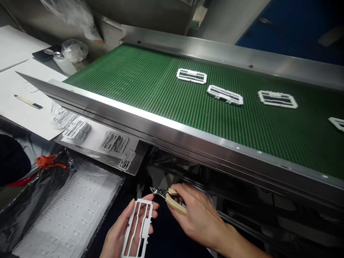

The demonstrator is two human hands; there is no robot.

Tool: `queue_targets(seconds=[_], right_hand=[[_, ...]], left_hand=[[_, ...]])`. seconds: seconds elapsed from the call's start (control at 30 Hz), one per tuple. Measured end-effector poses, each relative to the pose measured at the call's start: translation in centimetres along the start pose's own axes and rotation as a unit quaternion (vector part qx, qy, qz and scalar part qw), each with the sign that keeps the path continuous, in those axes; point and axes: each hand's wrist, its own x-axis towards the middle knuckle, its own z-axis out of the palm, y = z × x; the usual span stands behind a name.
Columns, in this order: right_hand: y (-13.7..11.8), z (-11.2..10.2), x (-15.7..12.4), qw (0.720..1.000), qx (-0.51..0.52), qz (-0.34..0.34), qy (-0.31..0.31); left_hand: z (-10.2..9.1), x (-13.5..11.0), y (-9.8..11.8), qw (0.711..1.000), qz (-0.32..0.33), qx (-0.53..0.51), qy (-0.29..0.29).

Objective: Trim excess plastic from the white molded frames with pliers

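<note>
My left hand point(120, 233) holds a white plastic frame part point(138, 227) upright by its edges, low in the view. My right hand point(197, 215) grips small cutting pliers point(169, 198) with tan handles, whose metal jaws point left toward the frame's top corner. Both hands are below the front rail of a green conveyor belt point(161, 93). On the belt lie several more white frame parts, such as a frame part point(191, 76) near the middle, a frame part point(225, 95) to its right and a frame part point(277, 99) further right.
A steel rail point(161, 123) edges the belt in front. To the left, a tray lined with black plastic point(67, 211) holds rows of white parts. Loose trimmed parts point(114, 141) lie on a shelf. A white sheet point(16, 107) carries a knife point(28, 101). An orange clamp point(48, 161) sits left.
</note>
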Motion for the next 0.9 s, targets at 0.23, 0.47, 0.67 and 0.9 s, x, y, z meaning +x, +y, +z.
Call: queue_targets(seconds=[0.23,0.47,0.67,0.9], right_hand=[[0.1,0.2,-0.1,0.994,0.026,0.083,-0.063],[-1.3,1.8,-1.6,0.992,0.068,0.063,-0.087],[-2.2,3.2,-1.9,0.99,0.088,0.039,-0.104],[-2.4,3.2,-1.7,0.994,0.047,0.028,-0.093]], left_hand=[[0.7,-0.3,0.7,0.997,0.059,0.019,0.035],[-0.5,0.9,-0.1,0.984,0.176,-0.019,0.03],[-1.3,1.6,-0.5,0.971,0.237,0.015,0.021],[-2.0,2.0,-0.9,0.958,0.277,0.059,0.046]])
